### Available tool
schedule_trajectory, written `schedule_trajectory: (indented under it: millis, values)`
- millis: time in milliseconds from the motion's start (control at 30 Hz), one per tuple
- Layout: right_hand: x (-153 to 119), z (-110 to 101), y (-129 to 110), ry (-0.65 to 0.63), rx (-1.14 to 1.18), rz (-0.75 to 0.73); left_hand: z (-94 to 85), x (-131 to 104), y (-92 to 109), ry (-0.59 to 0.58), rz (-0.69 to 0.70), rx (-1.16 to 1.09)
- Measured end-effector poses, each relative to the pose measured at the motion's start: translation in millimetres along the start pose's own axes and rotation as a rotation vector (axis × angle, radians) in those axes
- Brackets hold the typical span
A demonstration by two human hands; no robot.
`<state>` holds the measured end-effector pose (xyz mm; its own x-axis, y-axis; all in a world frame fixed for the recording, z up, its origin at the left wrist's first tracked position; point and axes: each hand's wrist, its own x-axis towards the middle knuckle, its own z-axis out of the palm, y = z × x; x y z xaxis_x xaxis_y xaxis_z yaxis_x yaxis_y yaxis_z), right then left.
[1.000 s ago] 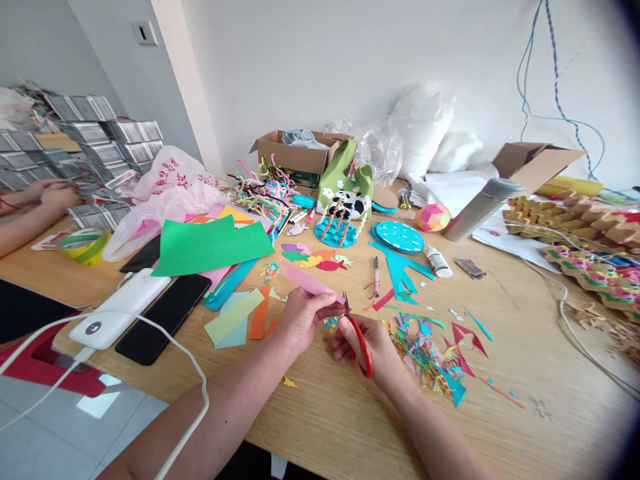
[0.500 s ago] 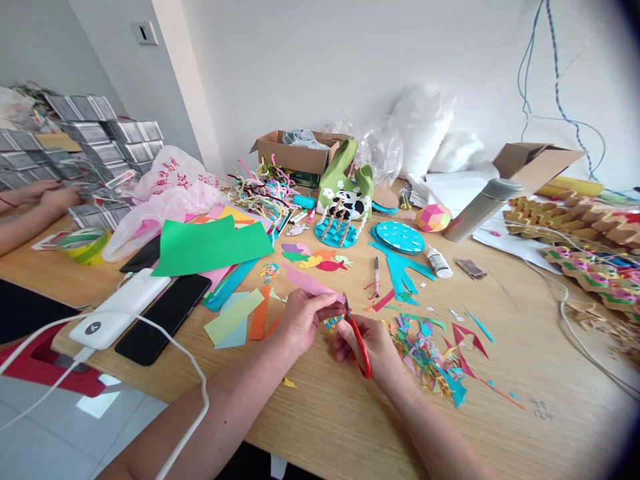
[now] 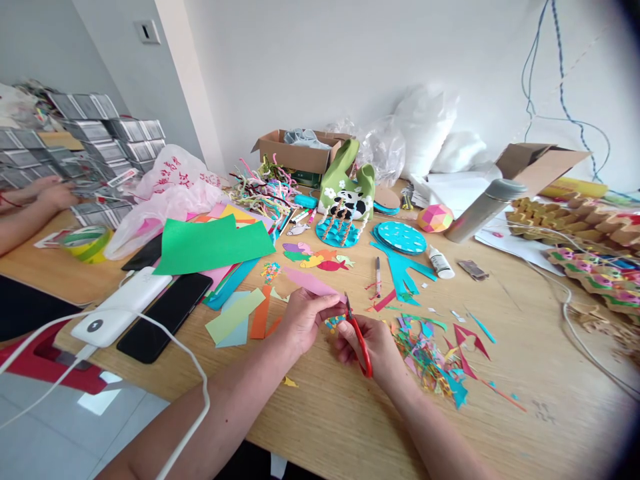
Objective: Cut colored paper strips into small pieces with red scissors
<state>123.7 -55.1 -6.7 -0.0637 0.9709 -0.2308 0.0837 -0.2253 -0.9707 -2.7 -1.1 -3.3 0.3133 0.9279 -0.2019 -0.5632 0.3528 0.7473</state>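
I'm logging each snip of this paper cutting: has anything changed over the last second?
Almost nothing. The left hand still pinches the pink paper strip, and the right hand still holds the red scissors with the blades at the strip's end. The scraps lie as before. Only the co-worker's hands at far left shifted slightly; the view moved a little.

Scissors: handle loops buried in right hand, only part of the red handle and the blade tips show. Pink paper strip: near end covered by left hand. Co-worker's arm cut by left edge
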Motion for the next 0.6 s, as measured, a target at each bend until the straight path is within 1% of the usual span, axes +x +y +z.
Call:
schedule_trajectory:
  millis: [333, 433, 500, 600]
  values:
    - [0.0, 1.3, 2.5, -0.012, -0.022, 0.006, 1.5, -1.6, 0.9, 0.022, 0.055, 0.061]
    - [0.2, -1.1, 1.8, -0.029, -0.074, -0.047, 0.9, -0.6, 1.2, 0.028, 0.063, 0.075]
    - [0.3, -5.2, 1.0, 0.004, -0.141, -0.114, -0.3, 1.0, 0.9, 0.054, 0.065, 0.068]
    - [-0.2, -12.9, -2.7, 0.161, -0.170, -0.196, -2.2, 3.7, 0.6, 0.098, 0.076, 0.032]
